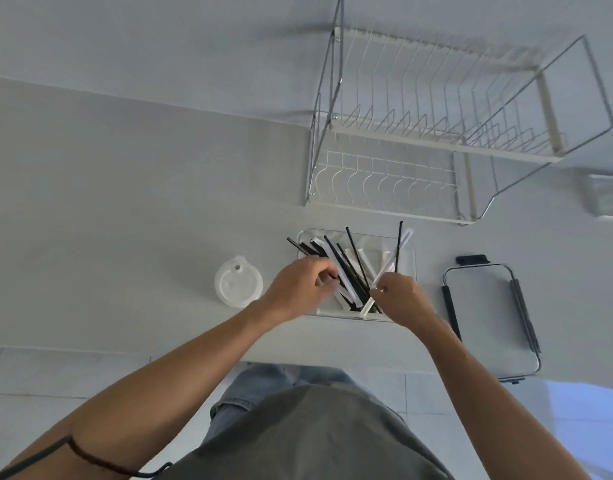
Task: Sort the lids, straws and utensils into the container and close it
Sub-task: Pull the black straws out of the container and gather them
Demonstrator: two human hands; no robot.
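Observation:
A clear plastic container point(410, 249) stands on the white counter near its front edge. Black and white straws point(353, 265) stick up out of it, fanned in several directions. My left hand point(299, 285) is at the container's left side, its fingers curled round some of the straws. My right hand point(400, 299) is at the container's right front and pinches a white straw point(388, 268) that leans up to the right. A stack of translucent round cup lids point(238, 282) sits on the counter left of the container. The container's lid point(492, 320), with dark side clips, lies flat to the right.
A white and chrome wire dish rack point(436, 133) stands behind the container against the wall. A clear box point(606, 195) sits at the far right edge. The counter's front edge point(159, 351) runs just below my hands.

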